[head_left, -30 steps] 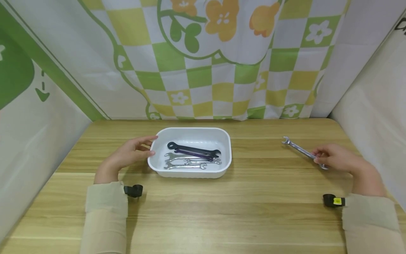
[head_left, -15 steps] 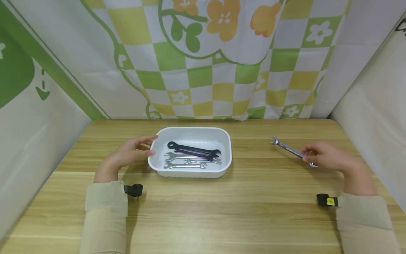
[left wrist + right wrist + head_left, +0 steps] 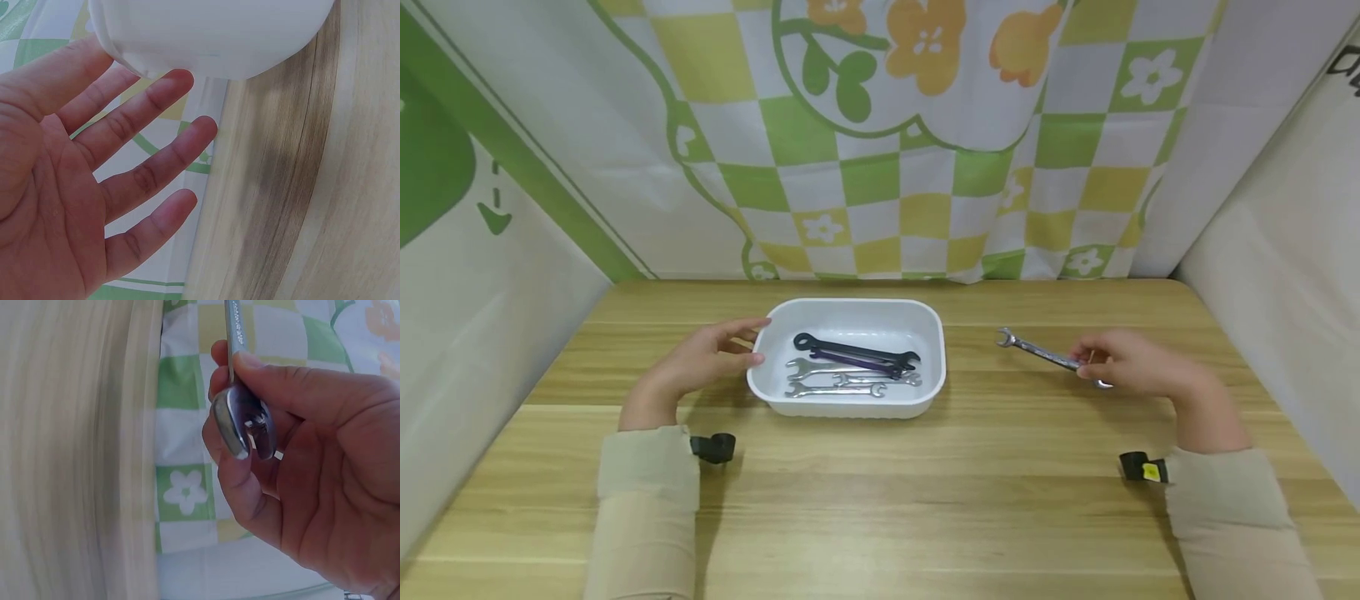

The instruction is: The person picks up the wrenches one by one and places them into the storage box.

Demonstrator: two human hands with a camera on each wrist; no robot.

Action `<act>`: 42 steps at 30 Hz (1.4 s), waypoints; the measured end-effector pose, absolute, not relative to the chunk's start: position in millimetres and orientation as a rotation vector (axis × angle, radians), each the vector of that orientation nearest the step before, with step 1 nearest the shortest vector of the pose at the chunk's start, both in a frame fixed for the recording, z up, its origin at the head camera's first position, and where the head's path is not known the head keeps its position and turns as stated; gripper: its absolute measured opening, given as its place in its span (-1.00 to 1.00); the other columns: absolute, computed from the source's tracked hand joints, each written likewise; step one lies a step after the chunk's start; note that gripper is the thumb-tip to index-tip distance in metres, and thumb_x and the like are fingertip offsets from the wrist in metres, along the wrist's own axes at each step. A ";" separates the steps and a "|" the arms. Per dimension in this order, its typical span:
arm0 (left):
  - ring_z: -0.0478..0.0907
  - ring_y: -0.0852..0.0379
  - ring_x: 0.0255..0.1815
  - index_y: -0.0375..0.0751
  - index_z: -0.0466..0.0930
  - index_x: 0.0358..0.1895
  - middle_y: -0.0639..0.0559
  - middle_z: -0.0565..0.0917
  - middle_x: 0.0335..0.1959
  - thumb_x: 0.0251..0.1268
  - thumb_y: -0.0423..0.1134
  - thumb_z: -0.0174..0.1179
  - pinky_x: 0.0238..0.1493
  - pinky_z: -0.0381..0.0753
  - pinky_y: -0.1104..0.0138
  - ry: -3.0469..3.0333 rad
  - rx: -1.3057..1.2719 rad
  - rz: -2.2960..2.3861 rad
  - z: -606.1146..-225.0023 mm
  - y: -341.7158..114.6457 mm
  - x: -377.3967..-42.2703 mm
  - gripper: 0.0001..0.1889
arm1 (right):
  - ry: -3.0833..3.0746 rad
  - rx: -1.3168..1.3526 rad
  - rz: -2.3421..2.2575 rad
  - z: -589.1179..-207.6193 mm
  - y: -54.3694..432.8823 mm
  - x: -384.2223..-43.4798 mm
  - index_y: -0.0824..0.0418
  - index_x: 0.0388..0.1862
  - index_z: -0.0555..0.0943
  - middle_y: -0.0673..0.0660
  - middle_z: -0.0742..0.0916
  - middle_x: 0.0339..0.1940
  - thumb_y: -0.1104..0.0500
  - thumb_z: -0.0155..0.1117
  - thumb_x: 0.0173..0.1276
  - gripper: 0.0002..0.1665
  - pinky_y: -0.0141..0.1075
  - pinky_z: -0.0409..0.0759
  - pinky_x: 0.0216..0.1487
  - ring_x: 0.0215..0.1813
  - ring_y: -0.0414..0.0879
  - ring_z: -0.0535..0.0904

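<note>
In the head view my right hand point(image 3: 1123, 362) pinches a silver open-end wrench point(image 3: 1041, 354) near one end, its far jaw pointing left. The right wrist view shows thumb and curled fingers around the shank, with the near jaw point(image 3: 244, 422) free beside the palm. A white rectangular bin point(image 3: 850, 410) stands left of it on the table. My left hand point(image 3: 703, 358) rests its thumb and fingertips at the bin's left end, other fingers spread. Inside the bin lie a black wrench point(image 3: 842, 347), a dark purple wrench point(image 3: 853, 360) and several silver wrenches point(image 3: 835, 390).
The wooden table point(image 3: 925, 517) runs back to a green and yellow checked curtain point(image 3: 925, 217). Pale cloth walls flank both sides. Each sleeve cuff carries a small black camera, one at the left wrist point(image 3: 715, 447), one at the right point(image 3: 1138, 467).
My right hand has moved left with the wrench, closer to the bin. My left hand and the bin stay in place.
</note>
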State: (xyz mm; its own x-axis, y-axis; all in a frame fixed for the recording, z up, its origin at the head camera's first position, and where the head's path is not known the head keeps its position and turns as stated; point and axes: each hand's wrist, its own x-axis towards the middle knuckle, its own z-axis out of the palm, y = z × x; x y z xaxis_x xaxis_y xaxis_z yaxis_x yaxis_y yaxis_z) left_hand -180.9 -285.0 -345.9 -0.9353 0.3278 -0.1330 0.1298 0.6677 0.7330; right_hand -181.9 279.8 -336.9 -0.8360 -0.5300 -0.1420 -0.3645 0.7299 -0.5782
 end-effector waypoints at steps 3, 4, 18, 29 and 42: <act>0.49 -0.23 0.26 -0.12 0.26 0.51 -0.30 0.48 0.34 0.40 -0.10 0.24 0.15 0.53 0.04 2.627 0.377 1.128 -345.9 -285.4 -181.1 -0.33 | 2.627 -0.701 -0.791 -335.3 273.8 -182.7 0.36 -0.11 0.64 0.09 0.69 -0.35 0.32 0.25 0.37 -0.84 -0.39 0.50 -0.29 -0.33 -0.30 0.49; 0.49 -0.23 0.26 -0.12 0.26 0.51 -0.30 0.48 0.34 0.40 -0.10 0.24 0.15 0.53 0.04 2.627 0.376 1.129 -346.0 -285.6 -181.1 -0.33 | 2.623 -0.702 -0.792 -334.8 272.0 -183.1 0.35 -0.11 0.64 0.09 0.69 -0.35 0.32 0.25 0.37 -0.84 -0.39 0.50 -0.29 -0.33 -0.29 0.49; 0.52 -0.20 0.22 -0.15 0.26 0.51 -0.32 0.50 0.31 0.39 -0.13 0.25 0.08 0.54 0.19 2.619 0.397 1.165 -344.5 -284.4 -180.7 -0.33 | 2.605 -0.846 -0.801 -325.0 239.8 -194.1 0.30 -0.11 0.66 0.07 0.71 -0.26 0.30 0.28 0.38 -0.86 -0.35 0.52 -0.23 -0.26 -0.19 0.52; 0.53 -0.21 0.21 -0.14 0.26 0.51 -0.32 0.52 0.29 0.39 -0.11 0.25 0.12 0.55 0.08 2.625 0.389 1.148 -344.8 -284.6 -181.4 -0.33 | 2.571 -0.915 -0.867 -320.2 210.8 -203.4 0.28 -0.10 0.66 0.18 0.74 -0.22 0.33 0.24 0.40 -0.85 -0.26 0.56 -0.19 -0.24 -0.12 0.56; 0.54 -0.20 0.20 -0.15 0.26 0.51 -0.33 0.52 0.28 0.39 -0.11 0.25 0.09 0.56 0.12 2.622 0.390 1.152 -345.5 -285.2 -181.2 -0.32 | 2.514 -1.001 -0.889 -315.2 167.9 -220.6 0.25 -0.14 0.68 0.12 0.75 -0.25 0.33 0.23 0.40 -0.88 -0.26 0.56 -0.22 -0.25 -0.11 0.57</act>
